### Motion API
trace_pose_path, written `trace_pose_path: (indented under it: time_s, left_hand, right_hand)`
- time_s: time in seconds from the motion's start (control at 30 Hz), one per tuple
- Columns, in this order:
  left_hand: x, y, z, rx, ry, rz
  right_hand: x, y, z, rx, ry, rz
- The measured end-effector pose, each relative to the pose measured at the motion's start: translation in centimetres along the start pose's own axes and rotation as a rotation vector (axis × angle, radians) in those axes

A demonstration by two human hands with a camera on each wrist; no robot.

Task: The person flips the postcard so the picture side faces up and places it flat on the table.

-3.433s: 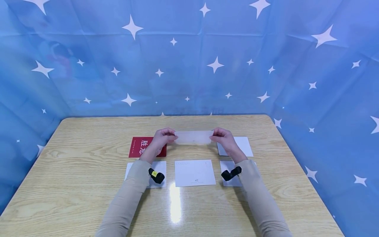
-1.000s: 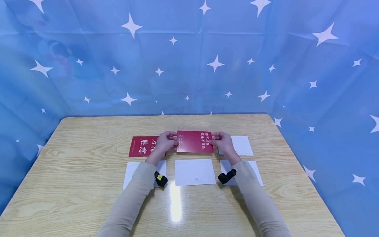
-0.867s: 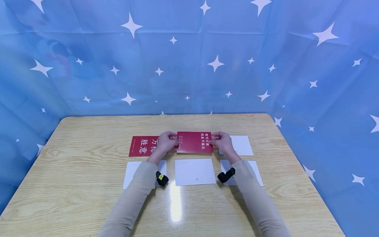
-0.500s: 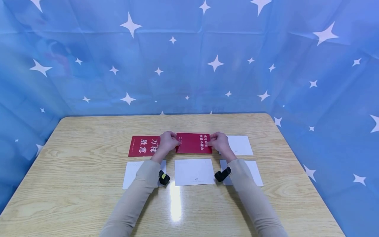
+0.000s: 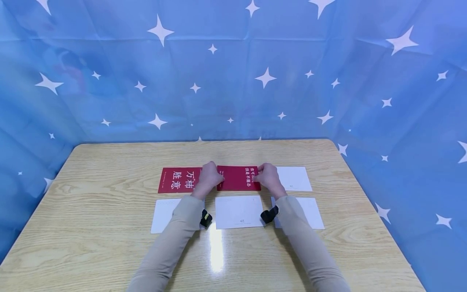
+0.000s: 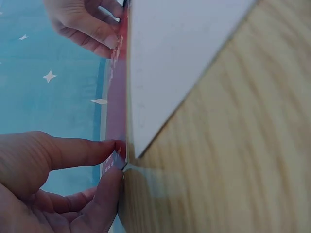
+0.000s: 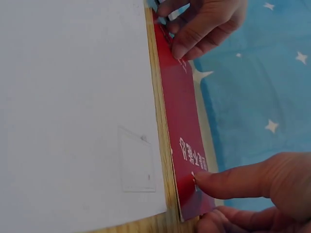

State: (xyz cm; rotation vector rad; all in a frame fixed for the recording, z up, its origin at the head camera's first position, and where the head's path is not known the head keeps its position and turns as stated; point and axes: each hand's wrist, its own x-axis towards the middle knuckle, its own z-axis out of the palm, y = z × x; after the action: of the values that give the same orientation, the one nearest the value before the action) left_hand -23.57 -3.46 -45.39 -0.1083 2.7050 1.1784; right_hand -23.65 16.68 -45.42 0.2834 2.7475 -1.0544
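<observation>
A red card with white lettering (image 5: 238,177) lies low over the wooden table (image 5: 109,162) in the middle of the back row. My left hand (image 5: 218,177) pinches its left end. In the left wrist view the left hand (image 6: 119,160) has its forefinger and thumb meeting at the red card's (image 6: 116,111) near corner. My right hand (image 5: 260,177) holds the right end. In the right wrist view the right hand (image 7: 200,200) has a finger on the red card's (image 7: 182,121) face and the thumb at its edge.
A second red card (image 5: 178,179) lies just left of the held one, and a white card (image 5: 294,178) just right. The front row holds three white cards: left (image 5: 164,215), middle (image 5: 238,211), right (image 5: 308,213). Blue starred cloth (image 5: 233,81) surrounds the table.
The card showed its pale back 3.4 s ago and now shows its red face. Over the last second both hands lowered it toward the table between the red and white cards.
</observation>
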Motion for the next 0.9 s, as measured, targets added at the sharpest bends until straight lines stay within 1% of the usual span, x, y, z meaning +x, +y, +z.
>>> trace_pose_path:
  time_s: [0.1,0.23,0.43,0.5,0.6,0.73,0.83,0.9]
  left_hand:
    - [0.0,0.1,0.1,0.048,-0.004,0.010]
    - [-0.2,0.4,0.1,0.088,-0.009,0.028]
    - [-0.7,0.9,0.0,0.119,-0.020,0.033]
    - [-0.7,1.0,0.0,0.129,-0.012,0.036]
    - [-0.7,1.3,0.1,0.140,0.010,0.057]
    - [-0.3,2.0,0.4,0.127,0.031,0.091]
    - [0.1,2.8,0.8,0.096,0.020,0.098]
    - [0.3,3.3,1.1,0.065,0.003,0.104]
  right_hand:
    - [-0.1,-0.2,0.0,-0.041,-0.001,0.005]
    - [-0.2,-0.3,0.0,-0.070,-0.015,0.015]
    - [-0.3,-0.2,-0.1,-0.044,-0.017,0.025]
    - [-0.4,-0.1,-0.3,-0.029,-0.010,0.015]
    - [-0.5,0.4,-0.8,0.030,-0.004,-0.006]
    - [-0.5,1.2,-2.1,0.111,0.022,-0.048]
    - [-0.3,1.9,-3.2,0.120,0.064,-0.075]
    - [-0.2,2.5,-3.9,0.119,0.086,-0.076]
